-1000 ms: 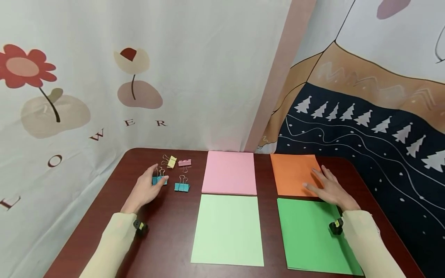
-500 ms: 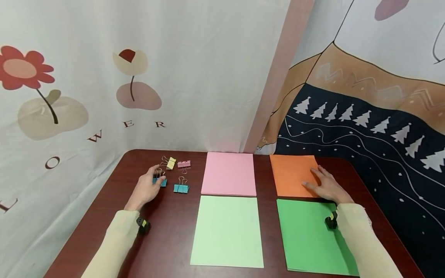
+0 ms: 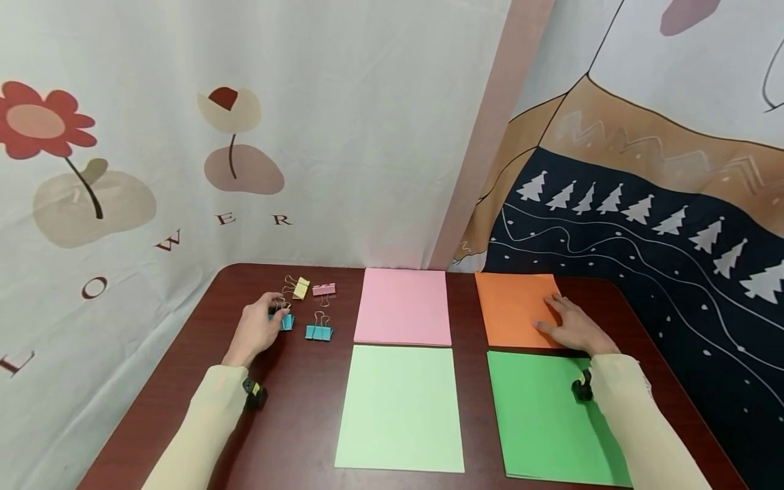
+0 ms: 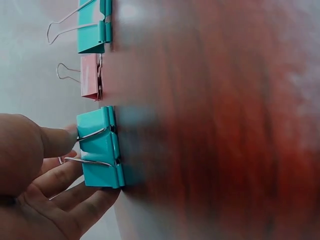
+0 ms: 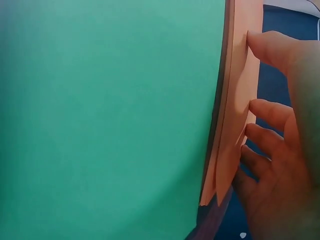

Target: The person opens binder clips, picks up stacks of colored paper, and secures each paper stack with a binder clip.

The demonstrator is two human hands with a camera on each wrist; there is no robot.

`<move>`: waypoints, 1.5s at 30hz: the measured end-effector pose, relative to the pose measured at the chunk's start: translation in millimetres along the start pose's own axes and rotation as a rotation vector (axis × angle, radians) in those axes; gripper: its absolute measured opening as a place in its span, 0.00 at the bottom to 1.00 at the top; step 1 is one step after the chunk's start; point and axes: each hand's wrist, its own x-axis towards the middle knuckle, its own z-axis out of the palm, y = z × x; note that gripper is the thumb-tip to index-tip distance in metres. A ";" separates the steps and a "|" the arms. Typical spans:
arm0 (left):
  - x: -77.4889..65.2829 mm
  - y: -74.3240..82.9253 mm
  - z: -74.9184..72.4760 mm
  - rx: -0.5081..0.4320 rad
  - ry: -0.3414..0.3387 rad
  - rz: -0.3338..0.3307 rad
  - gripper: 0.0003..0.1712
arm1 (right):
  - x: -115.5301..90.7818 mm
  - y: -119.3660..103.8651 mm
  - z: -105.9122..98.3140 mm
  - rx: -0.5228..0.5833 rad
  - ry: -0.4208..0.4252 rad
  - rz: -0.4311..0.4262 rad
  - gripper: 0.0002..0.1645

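In the head view my left hand (image 3: pixel 254 329) is at a teal binder clip (image 3: pixel 286 322) on the table's left side. The left wrist view has the thumb (image 4: pixel 59 142) against this binder clip's wire handles (image 4: pixel 90 161), with the fingers behind it; its edge still meets the table. My right hand (image 3: pixel 576 325) touches the orange paper stack (image 3: pixel 514 309) with its fingertips, near the stack's right edge. In the right wrist view, the thumb and fingertips press on the orange paper (image 5: pixel 240 100), and a corner of the top sheet stands slightly apart from those beneath.
A second teal binder clip (image 3: pixel 319 332), a pink one (image 3: pixel 324 290) and a yellow one (image 3: pixel 301 288) lie nearby. Pink paper (image 3: pixel 402 306) and pale green paper (image 3: pixel 400 408) lie mid-table (image 3: pixel 294 422). Green paper (image 3: pixel 545 415) lies in front of the orange stack.
My left thumb and fingers have drawn closer together on the teal binder clip. My right hand has shifted slightly left over the orange paper, its fingers drawing in a little.
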 end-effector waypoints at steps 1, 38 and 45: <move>0.3 0.7 -0.3 0.001 0.006 0.003 0.25 | 0.0 0.0 -0.8 0.007 -0.004 0.001 0.56; -12.9 -1.0 -14.1 -0.112 0.093 -0.058 0.10 | 20.0 -29.3 -4.9 0.079 0.146 0.285 0.26; -10.3 6.5 -14.2 -0.196 0.031 -0.086 0.34 | 20.3 -28.7 -9.4 0.063 0.192 0.319 0.25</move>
